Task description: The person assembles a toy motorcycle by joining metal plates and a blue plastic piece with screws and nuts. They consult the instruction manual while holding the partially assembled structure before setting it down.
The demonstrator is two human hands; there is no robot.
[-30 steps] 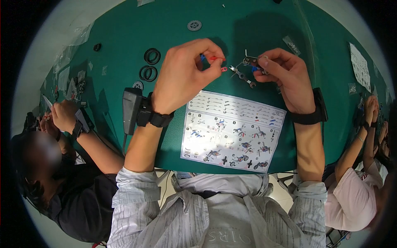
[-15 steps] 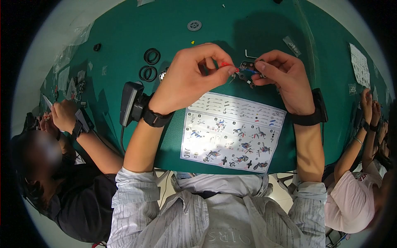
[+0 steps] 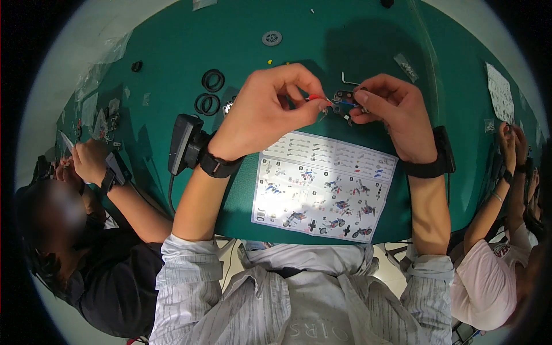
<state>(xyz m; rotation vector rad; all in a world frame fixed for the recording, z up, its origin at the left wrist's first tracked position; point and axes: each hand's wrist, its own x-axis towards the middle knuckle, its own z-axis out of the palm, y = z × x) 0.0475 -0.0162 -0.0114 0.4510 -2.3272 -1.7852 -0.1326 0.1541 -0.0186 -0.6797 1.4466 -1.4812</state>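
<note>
Over the table, my left hand pinches a small red piece between thumb and forefinger. My right hand is closed on a small model assembly with a blue bar and dark metal parts. The red piece meets the left end of the blue bar between both hands. Part of the assembly hides behind the right fingers. Below the hands lies a printed instruction sheet with numbered pictures of a motorcycle model. An L-shaped hex key rests just behind the assembly.
Black rubber rings and a grey spoked wheel lie on the green table. Farther right is a small clear bag of parts. Other people sit at both sides, a person's hand at left.
Both hands stay nearly in place. The left fingers have shifted slightly around the red piece, and the view has moved a little.
</note>
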